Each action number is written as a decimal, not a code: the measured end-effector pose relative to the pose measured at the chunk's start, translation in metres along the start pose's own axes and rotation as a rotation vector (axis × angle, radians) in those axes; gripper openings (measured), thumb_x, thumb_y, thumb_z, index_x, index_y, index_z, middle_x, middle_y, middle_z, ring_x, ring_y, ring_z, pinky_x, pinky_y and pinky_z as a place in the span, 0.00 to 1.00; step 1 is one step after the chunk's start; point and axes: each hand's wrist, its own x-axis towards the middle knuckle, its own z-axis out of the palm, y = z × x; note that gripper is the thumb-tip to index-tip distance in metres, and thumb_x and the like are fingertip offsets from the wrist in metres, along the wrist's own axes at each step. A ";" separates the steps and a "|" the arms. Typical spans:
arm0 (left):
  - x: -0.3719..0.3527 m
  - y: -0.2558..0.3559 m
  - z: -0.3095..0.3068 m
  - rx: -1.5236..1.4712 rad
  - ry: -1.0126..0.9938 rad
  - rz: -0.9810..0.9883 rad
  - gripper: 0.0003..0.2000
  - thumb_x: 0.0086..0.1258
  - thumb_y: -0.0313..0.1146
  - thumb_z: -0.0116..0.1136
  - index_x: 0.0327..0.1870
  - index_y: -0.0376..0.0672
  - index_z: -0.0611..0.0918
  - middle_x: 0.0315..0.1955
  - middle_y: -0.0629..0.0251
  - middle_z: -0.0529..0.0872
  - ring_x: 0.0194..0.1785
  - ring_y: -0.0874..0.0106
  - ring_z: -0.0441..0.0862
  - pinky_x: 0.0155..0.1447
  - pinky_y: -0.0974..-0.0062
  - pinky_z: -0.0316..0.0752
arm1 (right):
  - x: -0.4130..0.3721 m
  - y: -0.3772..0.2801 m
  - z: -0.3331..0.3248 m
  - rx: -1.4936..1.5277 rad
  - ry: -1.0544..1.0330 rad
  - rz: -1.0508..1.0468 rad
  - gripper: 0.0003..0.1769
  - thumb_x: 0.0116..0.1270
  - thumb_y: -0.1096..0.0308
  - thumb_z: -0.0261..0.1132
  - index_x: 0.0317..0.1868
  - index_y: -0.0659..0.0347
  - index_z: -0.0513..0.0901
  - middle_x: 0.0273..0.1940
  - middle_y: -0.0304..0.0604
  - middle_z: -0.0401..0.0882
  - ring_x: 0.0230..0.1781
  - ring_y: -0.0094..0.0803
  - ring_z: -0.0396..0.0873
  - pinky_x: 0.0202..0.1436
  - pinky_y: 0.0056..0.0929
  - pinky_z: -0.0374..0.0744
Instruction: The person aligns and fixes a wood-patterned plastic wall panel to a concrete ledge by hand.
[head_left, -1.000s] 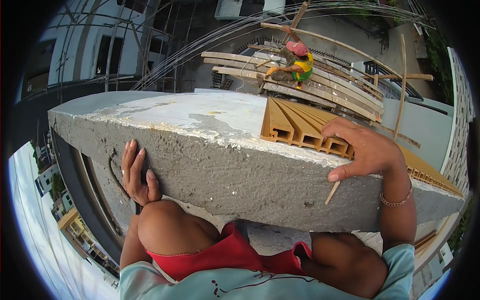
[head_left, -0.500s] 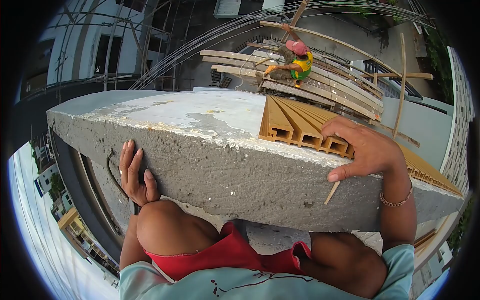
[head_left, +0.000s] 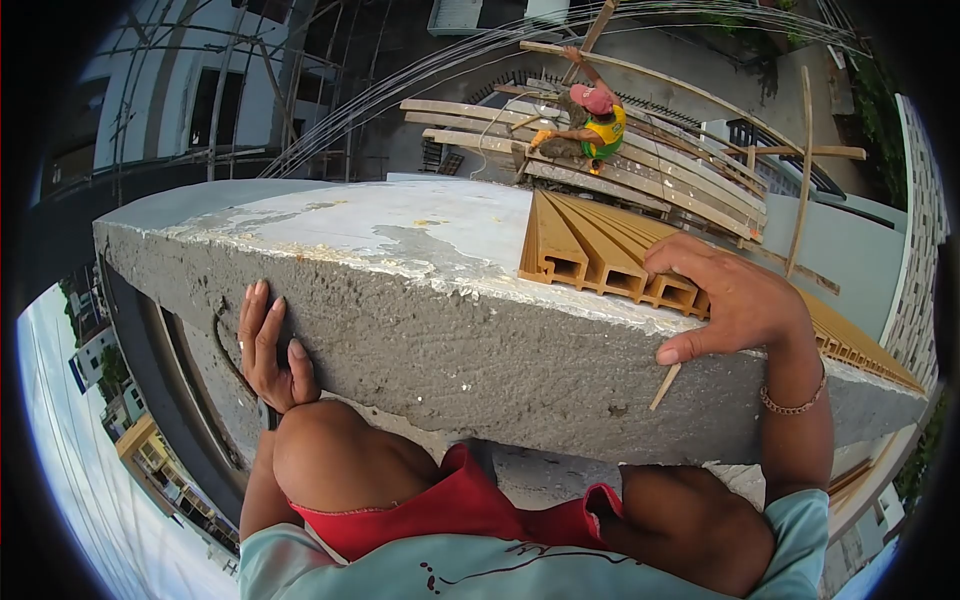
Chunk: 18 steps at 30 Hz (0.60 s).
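From mid-view, a hand could slide along the grey wall face [head_left: 470, 345] between the left hand [head_left: 272, 350] at 9 o'clock and the right hand [head_left: 745, 300] at 3, or reach across the white wall top [head_left: 350, 220] towards 10. Ribbed brown panels [head_left: 590, 240] block that top at 2 o'clock, with scaffold planks [head_left: 690, 190] and a co-worker [head_left: 605, 130] beyond at 1. Lower down, the left knee [head_left: 330, 445] at 7 and right knee [head_left: 690, 520] at 5 narrow the room.
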 end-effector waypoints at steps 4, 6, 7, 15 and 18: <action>-0.001 -0.001 0.001 0.001 -0.002 -0.004 0.20 0.70 0.36 0.47 0.57 0.33 0.79 0.62 0.43 0.76 0.68 0.46 0.70 0.71 0.51 0.61 | 0.000 -0.001 -0.001 0.007 -0.011 0.013 0.45 0.45 0.40 0.79 0.55 0.61 0.72 0.58 0.52 0.71 0.61 0.49 0.72 0.64 0.41 0.71; -0.001 -0.001 -0.001 0.017 -0.005 -0.010 0.20 0.70 0.36 0.47 0.56 0.33 0.79 0.62 0.43 0.75 0.68 0.46 0.70 0.71 0.52 0.62 | -0.001 0.000 0.000 0.000 0.010 0.003 0.44 0.46 0.38 0.77 0.55 0.60 0.73 0.55 0.51 0.72 0.58 0.49 0.73 0.61 0.41 0.72; -0.001 0.000 -0.001 0.021 -0.012 -0.009 0.20 0.69 0.36 0.47 0.56 0.33 0.80 0.61 0.44 0.76 0.68 0.46 0.70 0.71 0.52 0.62 | -0.001 0.001 0.001 -0.007 0.031 -0.003 0.43 0.47 0.36 0.75 0.54 0.59 0.74 0.52 0.50 0.73 0.55 0.49 0.75 0.58 0.40 0.73; -0.002 -0.001 -0.001 0.030 -0.005 -0.018 0.20 0.68 0.37 0.49 0.55 0.34 0.81 0.61 0.45 0.77 0.67 0.46 0.70 0.71 0.53 0.62 | 0.000 -0.002 0.000 0.001 0.025 0.009 0.44 0.45 0.37 0.77 0.54 0.59 0.74 0.52 0.49 0.73 0.55 0.49 0.75 0.58 0.41 0.74; -0.002 -0.002 -0.001 0.028 -0.009 -0.017 0.20 0.67 0.37 0.49 0.55 0.33 0.81 0.61 0.45 0.77 0.67 0.46 0.70 0.71 0.53 0.62 | -0.001 0.000 0.001 -0.003 0.031 0.005 0.44 0.45 0.38 0.77 0.53 0.59 0.74 0.52 0.49 0.73 0.55 0.49 0.75 0.58 0.41 0.74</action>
